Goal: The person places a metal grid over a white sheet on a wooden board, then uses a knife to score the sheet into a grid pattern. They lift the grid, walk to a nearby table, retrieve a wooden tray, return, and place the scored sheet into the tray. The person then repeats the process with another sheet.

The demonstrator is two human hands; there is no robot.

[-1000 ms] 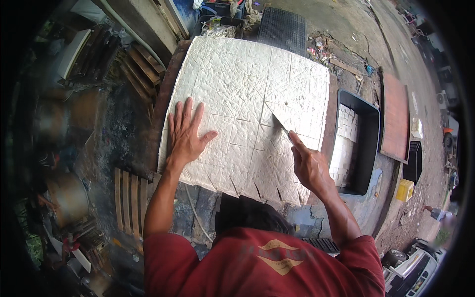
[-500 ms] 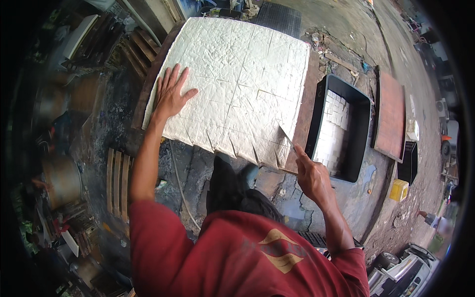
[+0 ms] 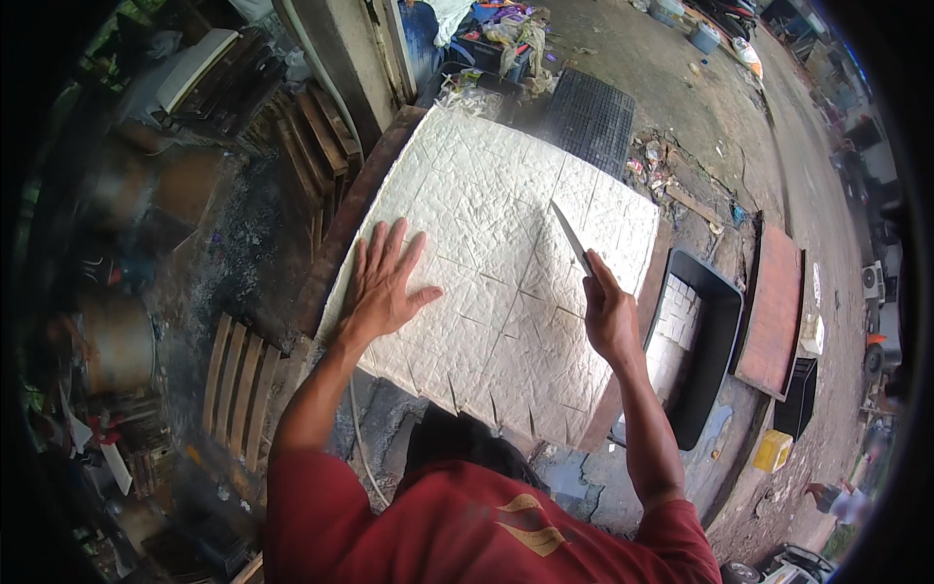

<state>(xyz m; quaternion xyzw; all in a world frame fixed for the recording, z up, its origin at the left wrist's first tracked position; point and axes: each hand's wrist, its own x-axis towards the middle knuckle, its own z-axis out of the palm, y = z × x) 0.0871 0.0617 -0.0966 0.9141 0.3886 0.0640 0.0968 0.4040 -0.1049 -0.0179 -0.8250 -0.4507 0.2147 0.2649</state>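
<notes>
A large white slab with a wrinkled surface, which looks like tofu (image 3: 477, 292), lies across a brown wooden board (image 3: 345, 253). Long lines and short slits mark its top, with several gaping cuts along the near edge. My left hand (image 3: 387, 292) rests flat on its left side, fingers spread. In my right hand (image 3: 611, 313), fingers wrapped round the handle, is a knife (image 3: 570, 234). Its blade points away and to the left over the far right part of the slab, with the tip at or just above the surface near a long line.
Right of the board stands a black crate (image 3: 715, 360) holding white blocks (image 3: 678, 316). Beyond it are a reddish board (image 3: 773, 311) and a yellow container (image 3: 772, 451). A black slatted mat (image 3: 589, 122) lies past the far edge. Wooden slats (image 3: 238, 389) stand at left.
My right hand has carried the knife from the slab's near right corner to its far right part. My left hand stays flat on the left side. The whole view has shifted.
</notes>
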